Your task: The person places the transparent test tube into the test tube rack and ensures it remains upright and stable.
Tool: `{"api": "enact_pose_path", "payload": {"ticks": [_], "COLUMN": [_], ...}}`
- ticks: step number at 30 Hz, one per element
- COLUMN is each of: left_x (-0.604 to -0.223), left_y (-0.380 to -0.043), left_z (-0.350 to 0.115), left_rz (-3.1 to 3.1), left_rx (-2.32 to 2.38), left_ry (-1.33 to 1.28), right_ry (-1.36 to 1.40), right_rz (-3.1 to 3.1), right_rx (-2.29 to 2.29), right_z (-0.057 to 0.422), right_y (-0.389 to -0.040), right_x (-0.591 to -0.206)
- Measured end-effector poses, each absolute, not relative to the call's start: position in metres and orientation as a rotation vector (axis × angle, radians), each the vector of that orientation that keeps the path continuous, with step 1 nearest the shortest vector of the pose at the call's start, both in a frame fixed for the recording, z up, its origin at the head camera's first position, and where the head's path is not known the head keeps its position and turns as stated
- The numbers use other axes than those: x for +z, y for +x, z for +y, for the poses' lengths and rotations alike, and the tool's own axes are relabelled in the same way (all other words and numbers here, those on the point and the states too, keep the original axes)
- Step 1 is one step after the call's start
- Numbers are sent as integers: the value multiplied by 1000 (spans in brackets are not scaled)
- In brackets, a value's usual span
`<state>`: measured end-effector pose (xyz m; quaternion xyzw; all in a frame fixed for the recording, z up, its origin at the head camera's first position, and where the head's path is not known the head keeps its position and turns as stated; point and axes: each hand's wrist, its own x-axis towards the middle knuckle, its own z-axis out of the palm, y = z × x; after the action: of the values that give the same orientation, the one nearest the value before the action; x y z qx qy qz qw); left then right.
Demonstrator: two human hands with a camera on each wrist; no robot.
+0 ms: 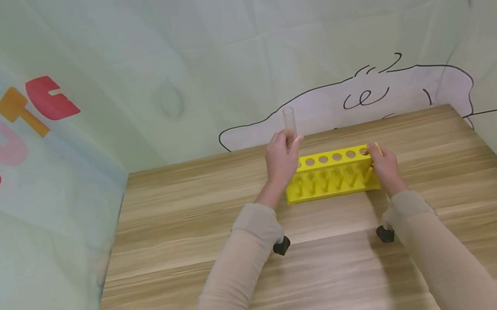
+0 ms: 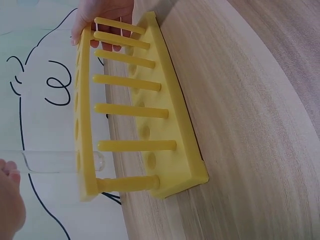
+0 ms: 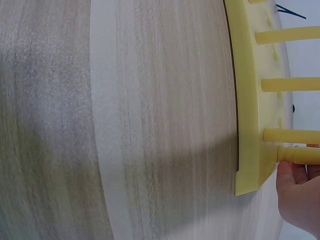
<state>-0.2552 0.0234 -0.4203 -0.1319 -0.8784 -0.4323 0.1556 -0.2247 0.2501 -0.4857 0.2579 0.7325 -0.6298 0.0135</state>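
Observation:
My left hand pinches a clear glass test tube upright over the left end of a yellow test tube rack. In the left wrist view the rounded bottom of the tube pokes just through the end hole of the rack's top plate, above the base. Around the right end of the rack, my right hand grips, its thumb at the top plate. The right wrist view has that hand's fingers at the end post. The rack stands upright on the table, its other visible top holes unfilled.
The wood-grain table carries the rack near its back edge. Behind and to the left hangs a printed cloth with cartoon drawings and coloured letters. A black wrist-camera part hangs under the left cuff, another under the right.

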Motion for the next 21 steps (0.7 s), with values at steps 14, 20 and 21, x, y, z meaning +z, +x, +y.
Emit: {"api": "enact_pose_path", "payload": {"ticks": [14,20,21], "left_x": [-423,-424,-424], "left_y": [-253,-252,-252], "left_z": [23,23,23], "left_rz": [-2585,-2590,-2593], "left_rx": [-1175,-1171,-1170], "left_ry": [-389,-391,-389], "right_ry": [811,807,810], "right_rz": [2305,2308,2307], "right_rx": [-1928,-1918,-1920], "right_z": [250,250,250], "right_y": [-224,-223,-223], "right_x": [-485,-485,-485]}}
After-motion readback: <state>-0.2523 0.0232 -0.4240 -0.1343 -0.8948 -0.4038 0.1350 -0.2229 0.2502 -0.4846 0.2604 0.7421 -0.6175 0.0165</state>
